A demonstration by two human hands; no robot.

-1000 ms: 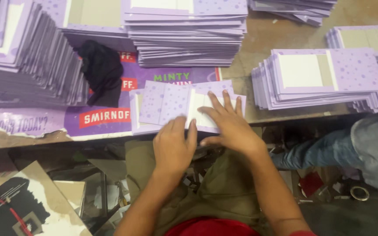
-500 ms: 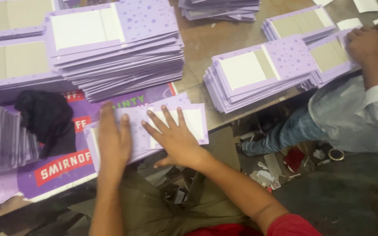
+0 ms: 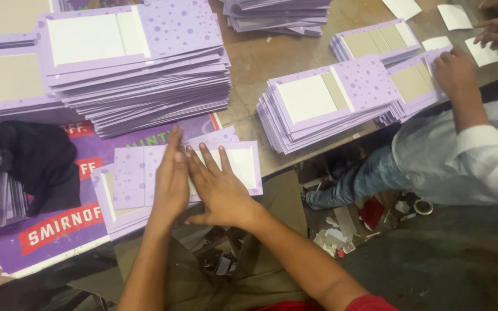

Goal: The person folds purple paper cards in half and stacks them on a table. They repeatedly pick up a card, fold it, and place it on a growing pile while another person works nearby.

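Note:
A purple dotted card cover point(image 3: 134, 173) with a white panel lies on a small pile at the table's front edge. My left hand point(image 3: 171, 178) lies flat on its middle, fingers together and pointing away from me. My right hand point(image 3: 217, 187) presses flat beside it on the white panel, fingers spread. Both palms rest on the top cover; neither grips it.
Tall stacks of purple covers point(image 3: 139, 69) stand behind, another stack point(image 3: 324, 103) to the right. A black cloth point(image 3: 38, 161) lies left on a purple printed sheet point(image 3: 59, 227). A seated co-worker's hands point(image 3: 456, 69) handle covers at the right. Scraps litter the floor point(image 3: 341, 236).
My hands have drawn closer together on the top cover, the left one sliding right toward the middle. The view has shifted, and the co-worker's hand has moved down onto their stack.

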